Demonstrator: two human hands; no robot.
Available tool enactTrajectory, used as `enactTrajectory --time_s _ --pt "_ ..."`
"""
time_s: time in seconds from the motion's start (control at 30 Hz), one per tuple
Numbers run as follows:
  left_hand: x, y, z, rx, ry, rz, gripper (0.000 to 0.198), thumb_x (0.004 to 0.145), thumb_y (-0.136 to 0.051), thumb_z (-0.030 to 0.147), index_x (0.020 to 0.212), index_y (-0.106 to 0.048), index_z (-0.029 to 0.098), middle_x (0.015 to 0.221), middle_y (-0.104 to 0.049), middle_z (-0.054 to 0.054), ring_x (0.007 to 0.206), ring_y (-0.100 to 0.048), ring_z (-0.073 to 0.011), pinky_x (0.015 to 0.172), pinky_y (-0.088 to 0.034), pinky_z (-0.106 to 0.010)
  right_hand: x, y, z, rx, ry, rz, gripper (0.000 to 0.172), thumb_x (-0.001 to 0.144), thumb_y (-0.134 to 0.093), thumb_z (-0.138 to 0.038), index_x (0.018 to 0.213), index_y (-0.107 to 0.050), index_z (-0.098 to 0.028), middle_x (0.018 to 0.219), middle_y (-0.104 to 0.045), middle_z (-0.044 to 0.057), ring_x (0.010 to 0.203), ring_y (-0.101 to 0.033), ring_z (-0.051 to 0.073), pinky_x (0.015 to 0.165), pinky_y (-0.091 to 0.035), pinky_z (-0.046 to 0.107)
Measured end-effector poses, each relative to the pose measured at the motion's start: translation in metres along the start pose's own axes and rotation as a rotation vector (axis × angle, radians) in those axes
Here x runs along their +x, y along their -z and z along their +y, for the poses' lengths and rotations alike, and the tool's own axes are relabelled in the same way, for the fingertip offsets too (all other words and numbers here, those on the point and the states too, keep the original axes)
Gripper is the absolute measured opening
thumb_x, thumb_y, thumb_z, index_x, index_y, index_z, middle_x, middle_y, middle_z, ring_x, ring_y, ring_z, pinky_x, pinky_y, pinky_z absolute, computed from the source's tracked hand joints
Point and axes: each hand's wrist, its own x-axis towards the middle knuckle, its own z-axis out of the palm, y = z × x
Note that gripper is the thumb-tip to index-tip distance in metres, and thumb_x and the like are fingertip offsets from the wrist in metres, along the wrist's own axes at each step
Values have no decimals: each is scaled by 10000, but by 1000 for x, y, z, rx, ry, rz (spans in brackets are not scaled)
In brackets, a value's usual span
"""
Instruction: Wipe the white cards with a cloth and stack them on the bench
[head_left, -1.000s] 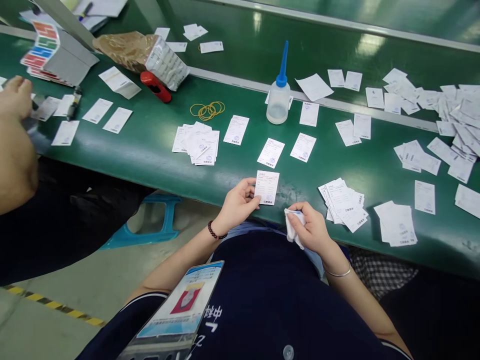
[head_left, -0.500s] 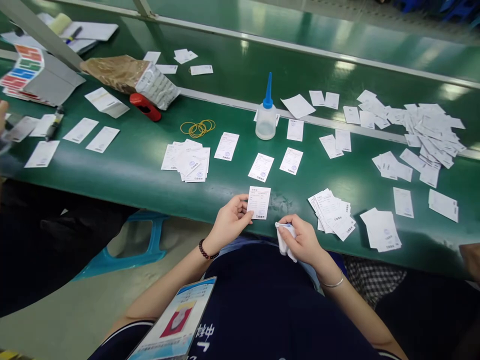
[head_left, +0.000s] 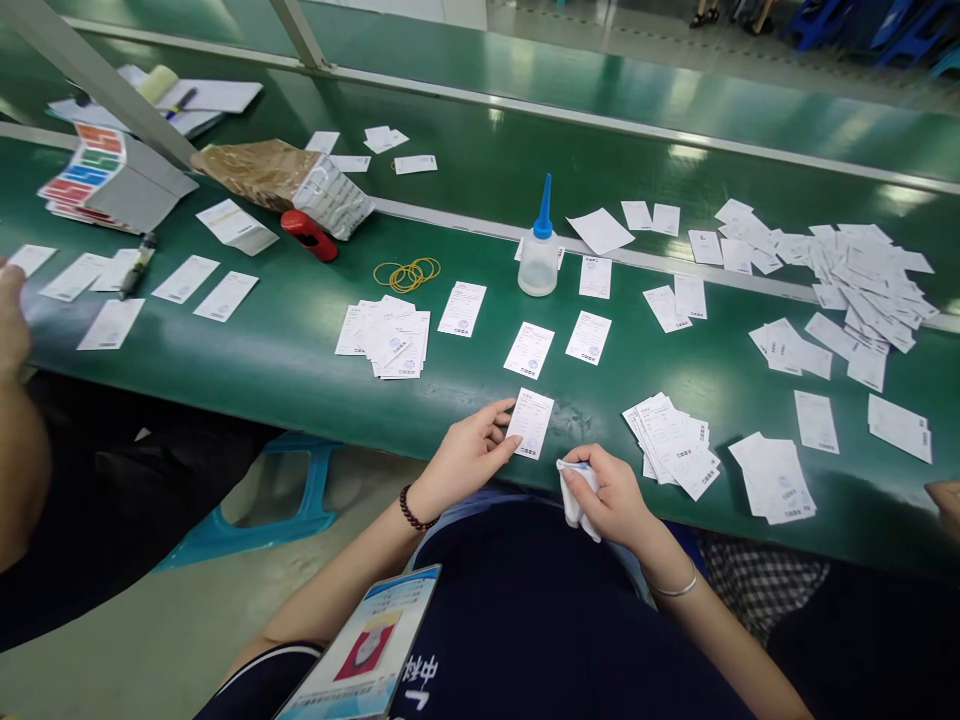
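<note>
My left hand [head_left: 466, 455] pinches a small white printed card [head_left: 530, 423] by its left edge, holding it at the near edge of the green bench [head_left: 300, 340]. My right hand [head_left: 611, 495] is closed around a crumpled white cloth [head_left: 573, 497] just right of the card. Two single cards [head_left: 529, 350] [head_left: 588, 337] lie on the bench just beyond. A fanned stack of cards [head_left: 671, 443] and another pile [head_left: 776, 478] lie to the right of my right hand.
A clear squeeze bottle with blue nozzle [head_left: 538, 252], yellow rubber bands [head_left: 407, 272], a card stack [head_left: 386, 338], a red tool [head_left: 310, 236] and a foil-and-paper package [head_left: 289, 178] lie on the bench. Many loose cards [head_left: 862, 270] spread far right. Another person's arm [head_left: 19, 420] is at left.
The card in my left hand has tilted slightly and sits a little lower and further right. The view has shifted, and the person at left has drawn their hand back toward the bench edge.
</note>
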Motion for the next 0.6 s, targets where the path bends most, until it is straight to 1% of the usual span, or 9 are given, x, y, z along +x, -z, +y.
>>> enactTrajectory --time_s 0.1,0.17,0.2,0.27,0.33,0.37,0.43,0.5,0.6 --pt "18 24 14 362 -122 123 523 846 -607 418 1305 -539 178 1244 -619 -137 981 -643 -266 913 -522 -461 0 1 0 4 2 0 138 921 -493 -317 929 -586 -215 772 -680 22 653 -641 158 621 -498 258" --pt "45 41 24 528 -272 163 543 815 -654 336 1317 -537 163 1352 -562 -151 1241 -524 -327 1083 -386 -509 0 2 0 12 4 0 133 919 -494 -314 925 -583 -215 758 -676 18 638 -636 156 608 -493 255" --pt "62 48 29 569 -353 102 598 782 -687 283 1342 -515 164 1401 -528 -147 1313 -466 -325 1133 -325 -501 0 2 -1 15 4 -2 131 917 -496 -314 923 -582 -215 749 -673 17 629 -634 155 600 -490 254" --pt "99 59 34 603 -448 -122 838 626 -813 253 1388 -471 179 1506 -421 -141 1414 -342 -339 1173 -255 -481 0 3 -1 12 5 -3 130 917 -497 -316 923 -580 -216 738 -671 15 617 -631 155 585 -486 254" --pt "131 64 36 603 -459 -282 1004 520 -867 261 1422 -430 206 1553 -348 -138 1462 -243 -369 1181 -198 -517 -1 3 -1 7 16 4 132 918 -496 -318 922 -580 -216 735 -673 16 615 -631 157 578 -487 256" --pt "143 64 35 591 -449 -325 1031 493 -874 260 1422 -430 222 1541 -370 -138 1461 -241 -381 1173 -192 -537 -1 3 -1 7 28 13 133 919 -495 -317 921 -579 -216 736 -674 18 618 -633 158 579 -489 257" --pt "158 65 32 549 -439 -349 1023 471 -876 251 1404 -457 236 1468 -477 -144 1423 -326 -385 1146 -237 -539 -2 1 0 15 56 37 130 918 -492 -311 920 -579 -216 746 -679 24 628 -637 161 590 -499 263" --pt "161 66 30 497 -443 -341 989 468 -877 249 1379 -493 237 1388 -560 -145 1351 -438 -370 1107 -319 -498 -3 0 2 28 80 58 124 917 -491 -305 920 -579 -218 762 -685 31 642 -643 165 605 -509 272" --pt "153 69 34 421 -447 -298 937 501 -876 312 1363 -515 240 1408 -543 -132 1333 -462 -351 1102 -349 -474 -5 -2 5 66 88 51 125 916 -492 -308 923 -583 -222 789 -690 39 680 -657 175 635 -522 290"
